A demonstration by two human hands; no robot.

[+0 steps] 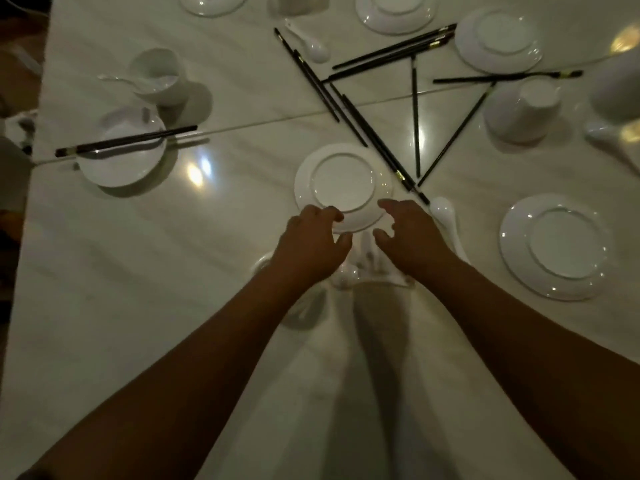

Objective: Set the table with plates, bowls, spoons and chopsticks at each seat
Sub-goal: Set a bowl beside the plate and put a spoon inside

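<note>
White china plate (343, 178) lies face down, foot ring up, on the glossy table (138, 271) at the centre of the view. Both hands reach for its near edge. The left hand (311, 244) comes in at 7 o'clock, with its fingertips (334, 214) over the rim. The right hand (408, 237) is at 5 o'clock, just beside the rim. Each grip is apart, fingers loosely curled and clamped on nothing; I cannot tell whether the right fingers touch the plate.

Loose chopsticks (377, 140) fan out from 12 to 3 o'clock of the plate, and the nearest pair ends just beside its rim. A spoon (443, 213) lies just right of the right hand.

The likely step is lifting and turning this plate. It sits flat on a slick top, so fingers may fail to get under the rim, and it could skid or drop back with a knock. Tipping it toward 2 o'clock would probably push the nearest chopsticks, and a wide right wrist could sweep the spoon.
</note>
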